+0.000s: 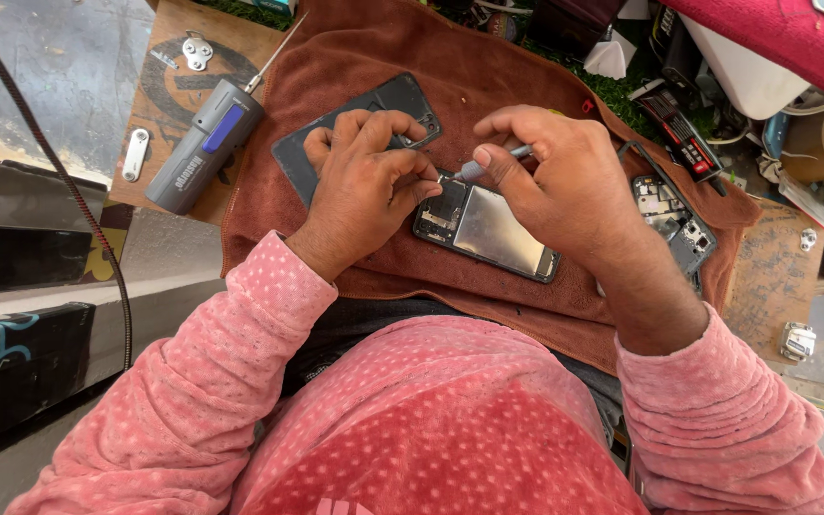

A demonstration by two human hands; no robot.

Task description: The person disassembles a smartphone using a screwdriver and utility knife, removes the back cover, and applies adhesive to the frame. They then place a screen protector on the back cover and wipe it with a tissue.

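— Where is the opened phone [484, 229] lying?
— On the brown towel [488, 72], its long axis slanting toward the towel's right edge.
— And the hands?
— The left hand [366, 181] is pinching its upper-left corner; the right hand [555, 176] is gripping a thin grey tool [484, 165], tip pointing there.

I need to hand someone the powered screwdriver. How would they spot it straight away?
Look at the brown towel under the hands, then just off its upper left edge. The electric screwdriver lies there on a brown board: a grey barrel with blue panel and thin metal bit, unlike the flat phone parts nearby.
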